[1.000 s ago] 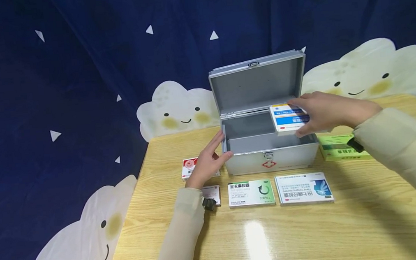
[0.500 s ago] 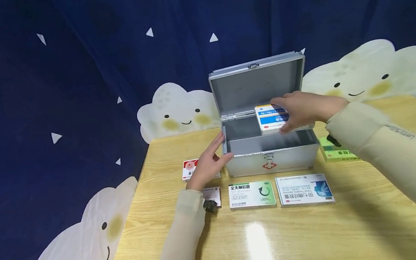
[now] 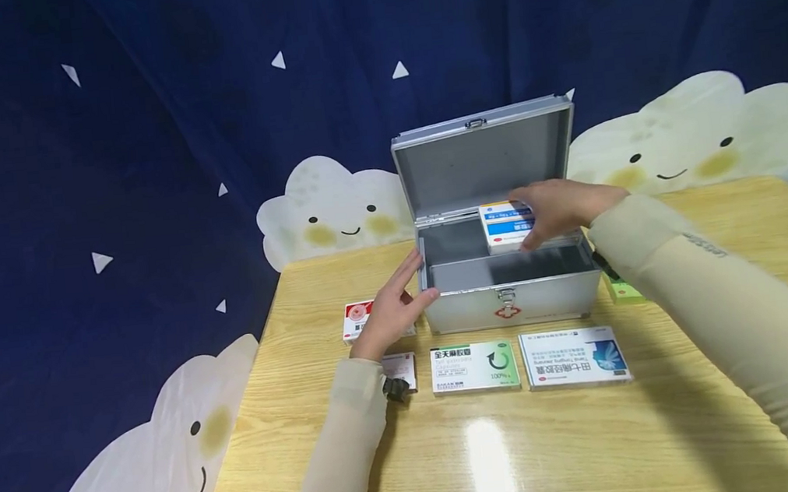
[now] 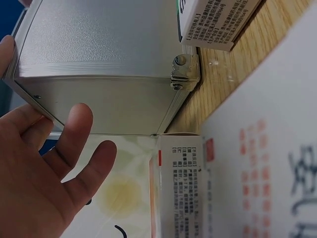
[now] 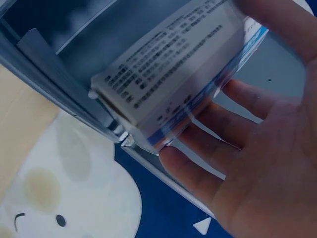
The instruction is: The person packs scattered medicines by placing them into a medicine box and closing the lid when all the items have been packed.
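Observation:
A silver first-aid case (image 3: pixel 466 311) with a red cross stands with its lid (image 3: pixel 488 161) raised. My right hand (image 3: pixel 559 208) grips a white, blue and orange medicine box (image 3: pixel 502 230) between thumb and fingers, over the back part of the case opening. In the right wrist view, the printed side of that medicine box (image 5: pixel 163 74) faces the camera. My left hand (image 3: pixel 391 310) rests at the case's left edge, thumb at the front corner. Its fingers are loosely extended beside the case's end wall (image 4: pixel 99 99) in the left wrist view.
On the wooden table (image 3: pixel 413 463), a green-and-white medicine box (image 3: pixel 475 367) and a blue-and-white one (image 3: pixel 574 357) lie before the case. A red-and-white box (image 3: pixel 357 319) and a small box (image 3: pixel 401 369) are partly behind my left arm. My right sleeve mostly covers a green box (image 3: pixel 625 292).
My right hand has carried the medicine box leftward from the case's right side towards its middle, and slightly lower lately. My left hand stays at the case's left edge.

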The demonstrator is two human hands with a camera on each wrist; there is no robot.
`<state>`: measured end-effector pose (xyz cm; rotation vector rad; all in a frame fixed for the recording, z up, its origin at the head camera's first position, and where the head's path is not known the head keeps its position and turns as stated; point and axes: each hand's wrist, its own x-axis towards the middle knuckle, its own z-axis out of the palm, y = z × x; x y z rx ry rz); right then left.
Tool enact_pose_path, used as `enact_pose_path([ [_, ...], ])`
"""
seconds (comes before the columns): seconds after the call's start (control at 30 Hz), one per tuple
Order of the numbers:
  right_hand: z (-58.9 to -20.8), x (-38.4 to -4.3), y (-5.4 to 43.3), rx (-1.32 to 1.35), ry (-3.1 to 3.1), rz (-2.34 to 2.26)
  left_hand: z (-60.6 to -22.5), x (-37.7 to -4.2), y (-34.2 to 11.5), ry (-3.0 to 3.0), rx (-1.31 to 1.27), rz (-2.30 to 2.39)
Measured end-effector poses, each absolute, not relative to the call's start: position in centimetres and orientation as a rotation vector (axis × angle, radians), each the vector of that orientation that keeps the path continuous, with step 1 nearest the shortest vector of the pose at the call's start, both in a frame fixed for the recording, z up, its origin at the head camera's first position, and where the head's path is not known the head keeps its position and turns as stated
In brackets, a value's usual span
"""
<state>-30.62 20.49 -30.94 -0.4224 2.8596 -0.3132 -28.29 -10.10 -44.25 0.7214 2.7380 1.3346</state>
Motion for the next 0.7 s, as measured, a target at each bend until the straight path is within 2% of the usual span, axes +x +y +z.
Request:
enact_pose_path([
  [0.7,-31.5,-31.9,19.2,-0.237,2.781,-0.252,-44.4,-28.4,-10.3,2.741,0.703,1.320],
])
